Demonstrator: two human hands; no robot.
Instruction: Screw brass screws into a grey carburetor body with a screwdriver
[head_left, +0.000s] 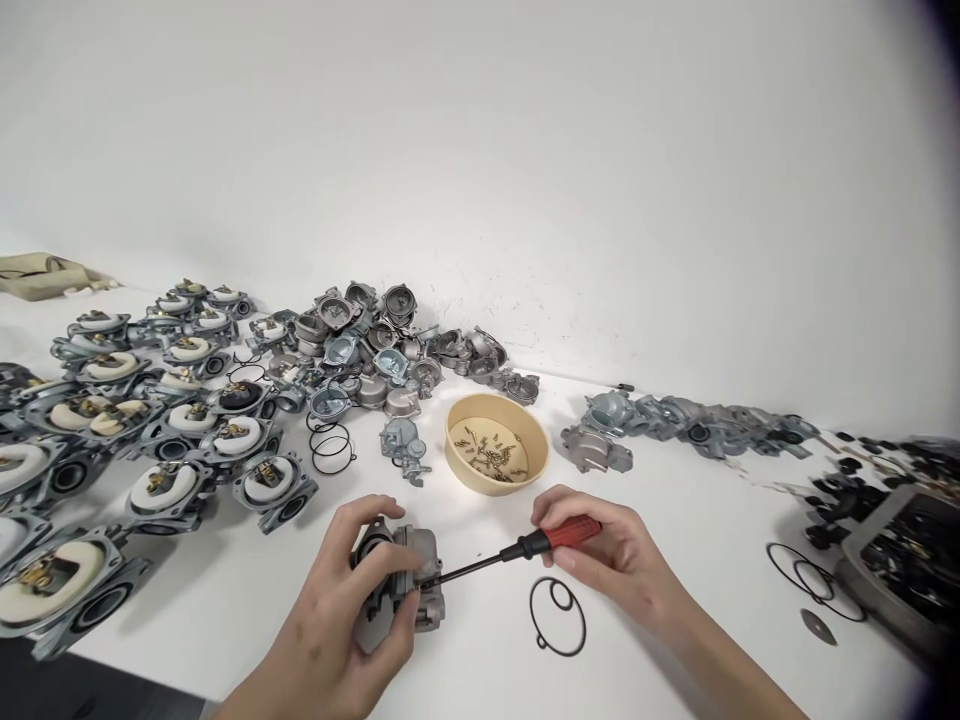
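Note:
My left hand (349,600) is closed around a grey metal carburetor (424,555), which lies on its side near the table's front. In my right hand (600,550) is a screwdriver (574,532) with a red and black handle, its shaft pointing left. The tip meets the carburetor close to my left thumb; the screw there is mostly hidden by the fingers. A black rubber gasket ring (559,652) with a smaller O-ring (561,595) inside it lies just below the screwdriver. Beyond the hands stands a round yellow bowl (497,403) with small brass-coloured screws at its bottom.
Carburetor bodies with white floats (169,487) crowd the left side. Float bowls (341,352) are heaped at the back. More rubber rings (330,448) lie left of centre. Finished-looking carburetors (675,420) line the back right. A grey tray (862,540) of black parts stands at the right edge.

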